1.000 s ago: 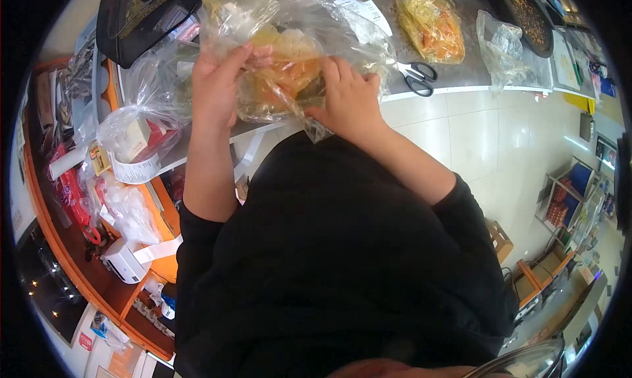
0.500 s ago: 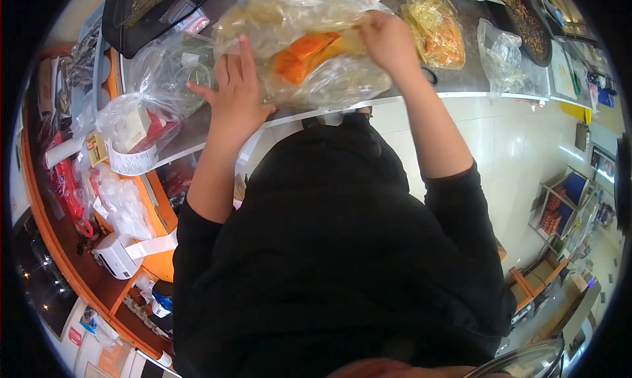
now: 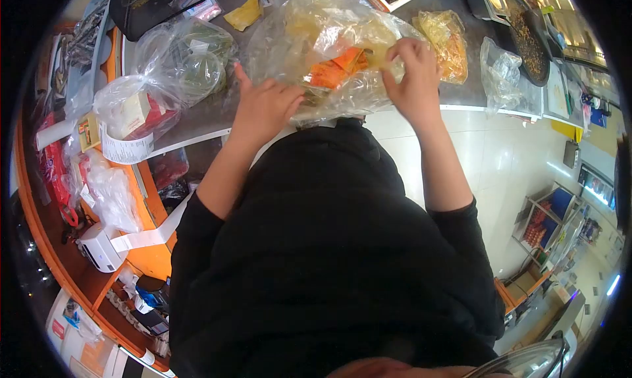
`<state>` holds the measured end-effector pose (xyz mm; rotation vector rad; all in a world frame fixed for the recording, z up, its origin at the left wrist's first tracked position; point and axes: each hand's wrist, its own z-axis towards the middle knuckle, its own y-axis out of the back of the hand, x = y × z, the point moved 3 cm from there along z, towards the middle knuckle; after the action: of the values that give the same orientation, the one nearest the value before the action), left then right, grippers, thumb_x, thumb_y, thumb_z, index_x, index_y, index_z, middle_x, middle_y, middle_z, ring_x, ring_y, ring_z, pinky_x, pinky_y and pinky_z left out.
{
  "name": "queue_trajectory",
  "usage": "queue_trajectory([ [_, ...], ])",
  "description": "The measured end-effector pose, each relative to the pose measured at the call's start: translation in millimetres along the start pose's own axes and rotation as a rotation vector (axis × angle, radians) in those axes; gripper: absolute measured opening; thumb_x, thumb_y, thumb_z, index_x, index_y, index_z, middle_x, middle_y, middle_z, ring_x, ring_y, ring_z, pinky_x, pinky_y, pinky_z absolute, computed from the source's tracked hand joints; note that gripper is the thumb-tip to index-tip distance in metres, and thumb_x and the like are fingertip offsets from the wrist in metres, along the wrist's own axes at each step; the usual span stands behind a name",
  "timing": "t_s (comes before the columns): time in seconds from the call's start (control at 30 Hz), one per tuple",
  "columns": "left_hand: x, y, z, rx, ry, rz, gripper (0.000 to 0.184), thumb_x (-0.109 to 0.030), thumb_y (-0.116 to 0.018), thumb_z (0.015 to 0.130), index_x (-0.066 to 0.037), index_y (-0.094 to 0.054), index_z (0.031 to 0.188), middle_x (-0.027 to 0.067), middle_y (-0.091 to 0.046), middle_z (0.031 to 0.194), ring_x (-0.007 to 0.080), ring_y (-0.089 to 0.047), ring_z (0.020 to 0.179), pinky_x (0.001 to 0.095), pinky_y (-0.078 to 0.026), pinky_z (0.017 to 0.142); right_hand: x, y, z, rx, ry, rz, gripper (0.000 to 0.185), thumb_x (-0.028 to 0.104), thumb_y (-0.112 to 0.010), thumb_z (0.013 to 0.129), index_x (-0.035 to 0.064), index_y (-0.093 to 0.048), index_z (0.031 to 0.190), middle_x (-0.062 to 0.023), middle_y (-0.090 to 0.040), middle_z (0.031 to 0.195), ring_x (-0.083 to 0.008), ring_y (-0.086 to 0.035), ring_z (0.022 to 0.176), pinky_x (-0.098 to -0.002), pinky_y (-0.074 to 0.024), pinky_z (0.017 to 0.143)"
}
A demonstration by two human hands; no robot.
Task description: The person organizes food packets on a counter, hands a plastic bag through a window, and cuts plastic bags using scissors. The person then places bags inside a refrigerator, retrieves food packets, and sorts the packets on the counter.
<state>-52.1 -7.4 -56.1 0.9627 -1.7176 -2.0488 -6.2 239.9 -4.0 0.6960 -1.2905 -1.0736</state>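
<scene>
A large clear plastic bag (image 3: 342, 26) lies crumpled at the near edge of the counter. An orange piece of food (image 3: 338, 68), its kind unclear, shows through the film. My left hand (image 3: 268, 107) rests at the bag's near left edge, fingers stretched towards the right and thumb raised apart. On the bag's right side is my right hand (image 3: 416, 78), its fingers curved and its thumb set apart from them, touching the film. I see no film clearly pinched in either hand.
A yellowish bag of orange food (image 3: 444, 45) lies to the right, beside a crumpled clear bag (image 3: 501, 75). Clear bags of goods (image 3: 197, 62) and a paper receipt (image 3: 127, 147) are at left. Below is a white printer (image 3: 102, 247). A dark tray (image 3: 530, 42) stands far right.
The bag and the orange food have shifted right. My left hand has turned, its fingers now pointing right. My right hand has moved right and loosened from its pinch on the film.
</scene>
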Motion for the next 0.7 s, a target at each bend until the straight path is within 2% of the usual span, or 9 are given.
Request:
queue_trajectory([
  [0.1,-4.8,-4.0,14.5,-0.115,-0.056,0.093,0.020,-0.024,-0.068,0.075,-0.021,-0.064,0.094,-0.0027,-0.059,0.093,0.0181,-0.053,0.101,0.0790,-0.006,0.094,15.0,0.4,-24.4,0.179,0.145,-0.124,0.035,0.011,-0.073,0.067,0.0202,-0.064,0.100,-0.0064,-0.050,0.118,-0.0292,-0.043,0.114,-0.0466,-0.0293,0.095],
  [0.13,-6.2,-6.5,17.9,-0.127,-0.076,0.099,0.019,-0.024,-0.068,0.074,-0.021,-0.065,0.092,-0.0030,-0.058,0.094,0.0192,-0.051,0.104,0.0797,-0.005,0.093,12.1,-4.4,-33.1,0.277,0.132,-0.186,0.028,0.017,-0.072,0.070,0.0242,-0.070,0.097,-0.0062,-0.048,0.126,-0.0323,-0.038,0.119,-0.0492,-0.0265,0.096],
  [0.23,-10.3,-15.4,26.3,-0.155,-0.140,0.115,0.013,-0.025,-0.069,0.072,-0.021,-0.065,0.084,-0.0037,-0.057,0.095,0.0219,-0.047,0.109,0.0812,-0.003,0.092,5.7,-5.3,-49.8,0.368,0.153,-0.241,0.013,0.024,-0.067,0.076,0.0198,-0.072,0.087,-0.0044,-0.045,0.133,-0.0337,-0.035,0.123,-0.0505,-0.0235,0.098],
  [0.33,-11.6,-25.5,33.3,-0.122,-0.157,0.129,0.007,-0.026,-0.068,0.073,-0.020,-0.065,0.076,-0.0042,-0.057,0.093,0.0232,-0.048,0.108,0.0814,-0.002,0.091,0.2,-0.7,-55.0,0.274,0.130,-0.200,0.013,0.027,-0.064,0.079,0.0167,-0.072,0.083,-0.0025,-0.046,0.131,-0.0333,-0.035,0.125,-0.0563,-0.0242,0.095],
  [0.4,-10.2,-30.3,37.1,-0.025,-0.120,0.142,0.008,-0.027,-0.066,0.074,-0.019,-0.065,0.072,-0.0045,-0.058,0.092,0.0234,-0.049,0.107,0.0815,-0.001,0.091,-0.8,1.7,-53.9,0.187,0.110,-0.221,0.014,0.027,-0.062,0.081,0.0165,-0.072,0.082,-0.0022,-0.050,0.127,-0.0324,-0.037,0.122,-0.0547,-0.0248,0.094],
  [0.53,-9.2,-25.7,44.4,0.216,-0.094,0.006,0.007,-0.026,-0.064,0.077,-0.021,-0.067,0.079,-0.0048,-0.060,0.092,0.0216,-0.052,0.104,0.0810,0.002,0.091,-14.9,-6.7,-46.2,0.025,-0.030,-0.152,0.013,0.024,-0.061,0.083,0.0175,-0.072,0.086,-0.0009,-0.054,0.122,-0.0292,-0.042,0.114,-0.0502,-0.0268,0.092],
  [0.6,-3.4,-30.5,46.0,0.326,-0.026,-0.045,0.010,-0.025,-0.064,0.077,-0.022,-0.069,0.086,-0.0049,-0.061,0.093,0.0202,-0.053,0.104,0.0806,0.003,0.091,-19.9,-10.8,-37.1,0.071,-0.079,-0.112,0.014,0.020,-0.062,0.081,0.0205,-0.070,0.092,0.0003,-0.053,0.121,-0.0267,-0.044,0.110,-0.0482,-0.0281,0.091],
  [0.63,-2.1,-29.4,46.8,0.267,-0.052,0.006,0.014,-0.023,-0.063,0.078,-0.023,-0.068,0.091,-0.0052,-0.060,0.095,0.0197,-0.053,0.105,0.0805,0.003,0.091,-21.2,-13.1,-32.8,0.095,-0.102,-0.090,0.017,0.019,-0.062,0.080,0.0221,-0.070,0.095,0.0008,-0.053,0.121,-0.0254,-0.045,0.108,-0.0472,-0.0288,0.091],
  [0.7,-0.4,-26.0,46.2,0.151,-0.101,0.110,0.023,-0.021,-0.063,0.079,-0.025,-0.067,0.102,-0.0056,-0.060,0.101,0.0188,-0.053,0.106,0.0802,0.003,0.092,-13.8,-16.4,-26.9,0.039,0.079,-0.291,0.027,0.017,-0.065,0.077,0.0270,-0.067,0.102,0.0024,-0.051,0.123,-0.0236,-0.045,0.110,-0.0449,-0.0287,0.093],
])
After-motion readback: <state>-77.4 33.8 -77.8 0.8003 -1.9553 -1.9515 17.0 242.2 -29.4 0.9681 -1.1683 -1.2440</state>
